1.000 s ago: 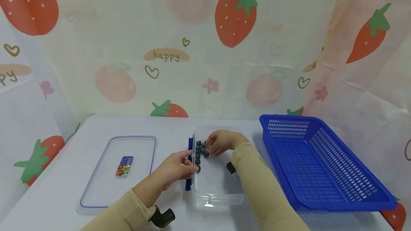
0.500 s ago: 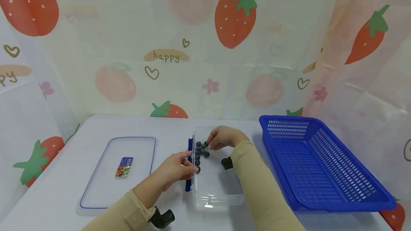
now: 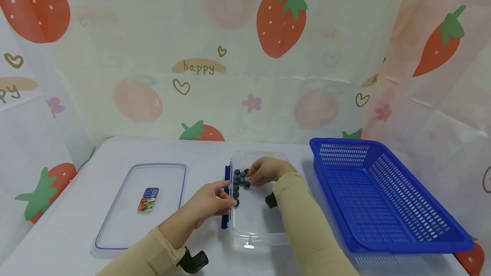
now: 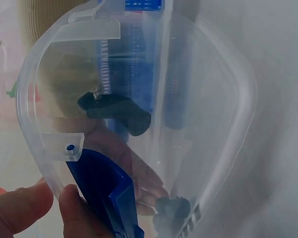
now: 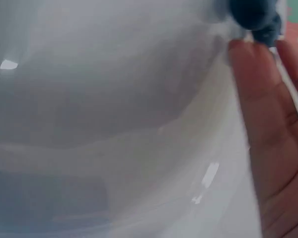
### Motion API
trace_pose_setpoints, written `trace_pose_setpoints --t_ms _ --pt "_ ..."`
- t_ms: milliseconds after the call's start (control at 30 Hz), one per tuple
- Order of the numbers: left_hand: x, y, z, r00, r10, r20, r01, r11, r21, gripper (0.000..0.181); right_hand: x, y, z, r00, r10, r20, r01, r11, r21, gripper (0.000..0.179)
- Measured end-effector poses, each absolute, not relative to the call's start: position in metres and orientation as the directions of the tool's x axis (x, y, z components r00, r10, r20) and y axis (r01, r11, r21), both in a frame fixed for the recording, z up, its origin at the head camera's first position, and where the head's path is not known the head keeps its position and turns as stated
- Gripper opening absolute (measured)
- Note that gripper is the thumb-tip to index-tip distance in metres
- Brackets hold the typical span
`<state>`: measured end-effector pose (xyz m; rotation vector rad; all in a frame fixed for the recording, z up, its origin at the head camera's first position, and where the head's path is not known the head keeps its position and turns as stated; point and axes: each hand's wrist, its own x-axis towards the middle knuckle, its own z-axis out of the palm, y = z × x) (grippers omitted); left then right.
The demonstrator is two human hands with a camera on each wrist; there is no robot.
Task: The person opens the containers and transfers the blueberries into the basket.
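A clear plastic box stands on the table, its blue latch flap hanging off the left side. My left hand grips that side's wall, with the rim between thumb and finger in the left wrist view. Several blueberries lie in the box along this wall; one is by my left thumb. Reaching inside from the right, my right hand is beside the far blueberries. In the right wrist view its fingers are fairly straight, tips at the blueberries; nothing is plainly held.
A clear lid with a blue seal and a printed label lies at the left. At the right stands a blue perforated basket. A strawberry-print sheet hangs behind the table. A black wrist device sticks out from my left sleeve.
My right hand closed in on the far blueberries and rose slightly, then lowered again beside them. The left hand kept its grip on the box wall.
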<state>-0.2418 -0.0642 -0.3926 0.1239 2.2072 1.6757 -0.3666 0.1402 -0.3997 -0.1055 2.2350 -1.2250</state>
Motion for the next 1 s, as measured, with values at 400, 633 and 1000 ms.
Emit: trace_pose_setpoints --t_ms 400,633,1000 --pt "-0.242 -0.063 -0.394 -0.932 0.282 -0.226 -0.140 0.295 0.945 0.070 -0.365 0.136 -0.406 -0.827 -0.375 -0.420 0.053 0.691 -0.721 0.015" --pt "-0.241 -0.064 -0.393 -0.932 0.285 -0.223 -0.138 0.290 0.947 0.073 -0.366 0.133 -0.407 -0.839 -0.366 -0.402 0.001 0.738 -0.675 0.014" --pt "-0.240 -0.064 -0.393 -0.933 0.288 -0.216 -0.129 0.292 0.948 0.072 -0.361 0.127 -0.407 -0.848 -0.341 -0.406 -0.005 0.770 -0.638 0.013"
